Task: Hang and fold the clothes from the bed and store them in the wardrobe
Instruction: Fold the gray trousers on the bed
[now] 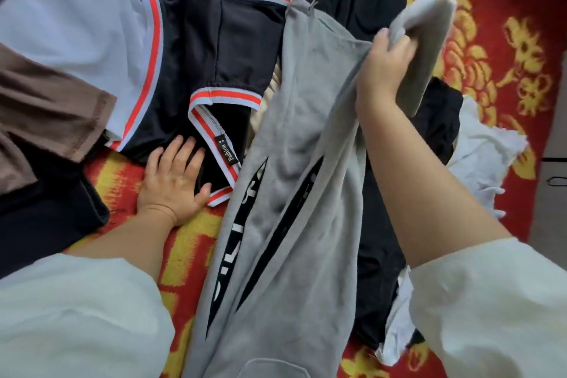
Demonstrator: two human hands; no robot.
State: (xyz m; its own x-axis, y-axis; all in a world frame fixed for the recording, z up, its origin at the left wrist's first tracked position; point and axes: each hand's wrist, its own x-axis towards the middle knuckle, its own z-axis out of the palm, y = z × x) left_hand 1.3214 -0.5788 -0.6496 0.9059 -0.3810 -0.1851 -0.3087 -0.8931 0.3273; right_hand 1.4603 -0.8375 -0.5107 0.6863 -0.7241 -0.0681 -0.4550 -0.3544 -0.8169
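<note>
Now sorting clothes on the bed (506, 40).
Right hand (383, 70) is gripping grey joggers (276, 193), running lengthwise toward the person; left hand (175, 181) is resting flat.

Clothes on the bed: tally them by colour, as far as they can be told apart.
Grey fleece sweatpants: 1
Brown knit garment: 1
Orange-striped black-and-white top: 1
Plain black garments: 2
White garment: 1
Total: 6, at least; overlaps hide more.

bed: red bedspread (506, 49), yellow flower pattern | pale floor (552, 193) at right | soft light
</note>
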